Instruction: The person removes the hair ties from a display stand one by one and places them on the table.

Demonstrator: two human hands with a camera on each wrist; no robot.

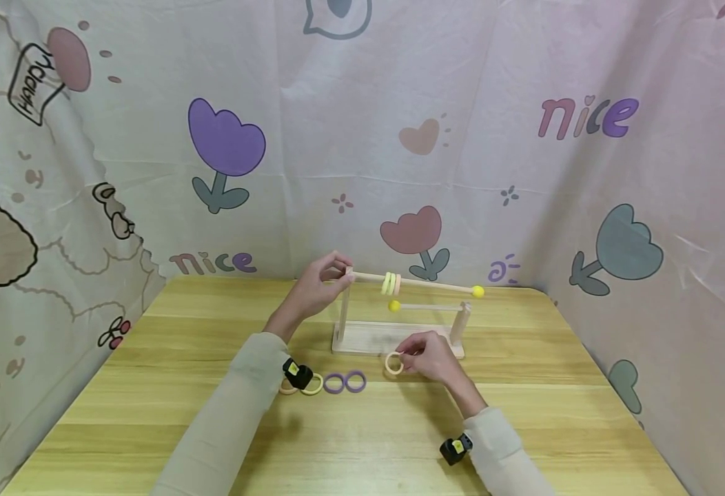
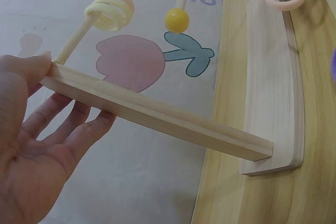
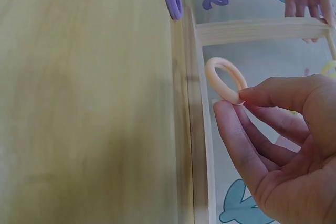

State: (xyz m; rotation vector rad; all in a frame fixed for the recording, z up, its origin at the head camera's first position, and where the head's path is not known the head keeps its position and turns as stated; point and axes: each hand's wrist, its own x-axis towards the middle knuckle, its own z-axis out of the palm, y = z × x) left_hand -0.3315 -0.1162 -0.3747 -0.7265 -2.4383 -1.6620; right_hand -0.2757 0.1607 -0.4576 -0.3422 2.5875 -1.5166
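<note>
My left hand (image 1: 316, 289) grips the top of the upright post (image 2: 157, 111) of a wooden stand (image 1: 369, 337), thumb on one side and fingertips on the other. From that post a rod (image 1: 433, 283) runs right to a yellow ball (image 1: 477, 292), carrying two pale yellow rings (image 1: 386, 284) and a peach ring (image 1: 397, 284). In front of the stand's base, my right hand (image 1: 427, 355) pinches another peach ring (image 3: 226, 80) between thumb and fingertips. This ring is held with its hole facing the head camera.
Two purple rings (image 1: 345, 381), a yellow ring (image 1: 314, 384) and a peach ring (image 1: 288, 390) lie in a row on the table (image 1: 362, 441), partly behind the left wrist camera (image 1: 297, 373). A lower rod (image 1: 427, 307) with a yellow ball (image 1: 394, 306) extends left from the right post (image 1: 460, 324).
</note>
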